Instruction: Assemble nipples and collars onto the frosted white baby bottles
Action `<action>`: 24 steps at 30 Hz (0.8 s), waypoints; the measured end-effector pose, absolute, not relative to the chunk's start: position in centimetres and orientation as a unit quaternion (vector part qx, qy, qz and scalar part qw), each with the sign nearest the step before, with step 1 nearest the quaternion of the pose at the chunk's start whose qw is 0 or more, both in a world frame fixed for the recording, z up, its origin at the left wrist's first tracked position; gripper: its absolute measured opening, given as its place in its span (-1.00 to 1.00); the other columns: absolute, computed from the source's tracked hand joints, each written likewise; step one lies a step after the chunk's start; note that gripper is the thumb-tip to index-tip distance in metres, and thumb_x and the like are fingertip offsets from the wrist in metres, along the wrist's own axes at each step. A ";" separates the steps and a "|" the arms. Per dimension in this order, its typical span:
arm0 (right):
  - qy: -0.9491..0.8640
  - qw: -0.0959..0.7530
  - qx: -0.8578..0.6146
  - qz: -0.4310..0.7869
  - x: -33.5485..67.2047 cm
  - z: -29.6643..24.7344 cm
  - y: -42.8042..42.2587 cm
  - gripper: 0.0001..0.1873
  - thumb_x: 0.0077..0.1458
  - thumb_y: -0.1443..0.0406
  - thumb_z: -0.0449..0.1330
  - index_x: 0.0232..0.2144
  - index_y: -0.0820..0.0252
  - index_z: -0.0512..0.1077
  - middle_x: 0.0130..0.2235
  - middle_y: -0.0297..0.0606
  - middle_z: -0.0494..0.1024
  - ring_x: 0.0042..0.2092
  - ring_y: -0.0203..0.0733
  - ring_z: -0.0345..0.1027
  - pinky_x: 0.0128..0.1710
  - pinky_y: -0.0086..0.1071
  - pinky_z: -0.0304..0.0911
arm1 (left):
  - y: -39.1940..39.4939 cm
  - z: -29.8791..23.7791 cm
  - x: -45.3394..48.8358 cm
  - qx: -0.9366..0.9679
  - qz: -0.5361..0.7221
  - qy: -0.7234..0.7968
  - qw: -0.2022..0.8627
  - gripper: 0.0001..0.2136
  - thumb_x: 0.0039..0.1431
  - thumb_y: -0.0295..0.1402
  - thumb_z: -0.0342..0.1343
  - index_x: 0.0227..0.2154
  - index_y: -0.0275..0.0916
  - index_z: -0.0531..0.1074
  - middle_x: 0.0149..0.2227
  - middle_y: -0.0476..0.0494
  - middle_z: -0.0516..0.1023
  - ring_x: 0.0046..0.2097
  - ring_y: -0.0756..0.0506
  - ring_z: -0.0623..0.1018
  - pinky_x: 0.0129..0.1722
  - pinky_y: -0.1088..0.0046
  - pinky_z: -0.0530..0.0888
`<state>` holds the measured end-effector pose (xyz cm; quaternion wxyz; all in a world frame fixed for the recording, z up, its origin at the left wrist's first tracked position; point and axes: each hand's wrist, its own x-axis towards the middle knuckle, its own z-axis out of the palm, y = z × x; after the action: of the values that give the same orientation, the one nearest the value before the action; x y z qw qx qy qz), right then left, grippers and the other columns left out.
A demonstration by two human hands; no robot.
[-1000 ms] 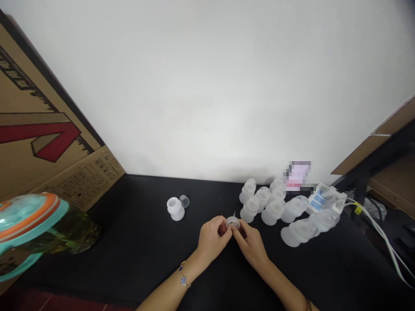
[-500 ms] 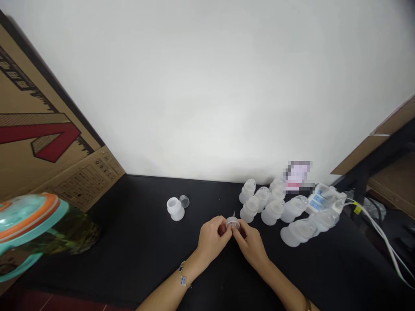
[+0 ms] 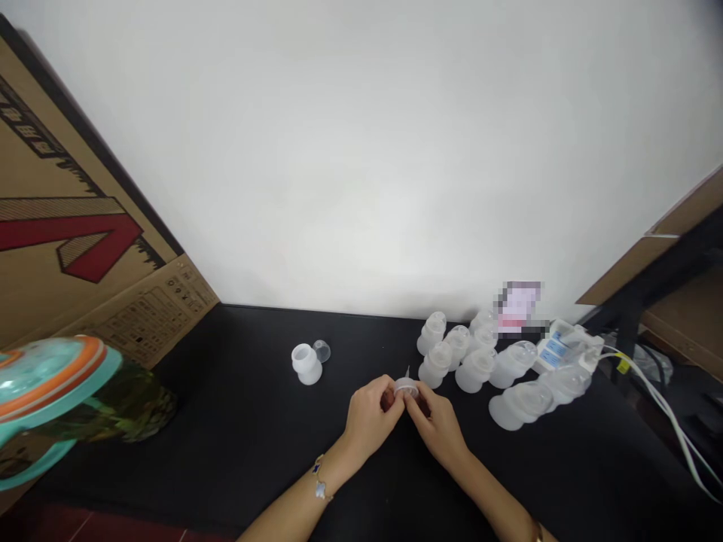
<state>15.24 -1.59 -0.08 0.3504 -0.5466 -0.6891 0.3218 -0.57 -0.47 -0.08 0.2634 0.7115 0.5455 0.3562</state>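
Left hand: curled nearly closed; its fingertips pinch the left edge of the piece between the hands; the back of the hand faces up; a gold bracelet with blue and white charms circles the wrist.

Right hand: also nearly closed, holding the opposite edge of the same piece; exactly which fingers bear on it is hidden.

Held piece: a small round translucent plastic disc sits between both hands, just in front of the nearest bottle; a thin pin stands up from its far edge; whether it clears the tabletop, I cannot tell.

Handling: pinching from both sides steadies so small a piece; the grip works best with the fingertips on the rim, the face of the disc in view and the pin clear of the skin.

Near the hands: frosted plastic bottles with clear domed tops stand or lie in a cluster to the right; a white plastic bottle body stands farther left, a clear dome cap just beside it.

Rest: a black tabletop; a white wall; a printed cardboard box; a teal and orange lid; a white cable.
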 end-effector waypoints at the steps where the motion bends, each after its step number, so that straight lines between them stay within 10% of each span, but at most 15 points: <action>1: -0.691 0.347 -0.549 0.318 15.2 -0.1 -1.6 -0.68 0.29 0.10 0.00 -0.25 0.14 0.46 -0.48 -0.34 0.52 -0.48 -0.22 0.35 -0.48 -0.43 0.13 | -0.5 -0.1 -0.6 0.711 0.357 0.545 0.264 -0.82 0.19 -0.34 0.04 -0.52 -0.21 0.29 -0.55 0.07 0.35 -0.50 0.02 0.34 -0.47 0.53 0.22; 24: -0.696 0.326 -0.565 0.302 15.2 -0.7 -1.5 -0.65 0.29 0.06 -0.02 -0.28 0.13 0.45 -0.51 -0.36 0.47 -0.51 -0.22 0.31 -0.50 -0.43 0.08 | -0.5 0.1 -0.6 0.707 0.359 0.547 0.268 -0.78 0.17 -0.33 0.06 -0.57 -0.21 0.27 -0.57 0.07 0.33 -0.51 0.03 0.32 -0.47 0.52 0.20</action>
<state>15.18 -1.52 -0.75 0.3260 -0.5648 -0.6956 0.3015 -0.59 -0.45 0.14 0.2677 0.7070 0.5473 0.3591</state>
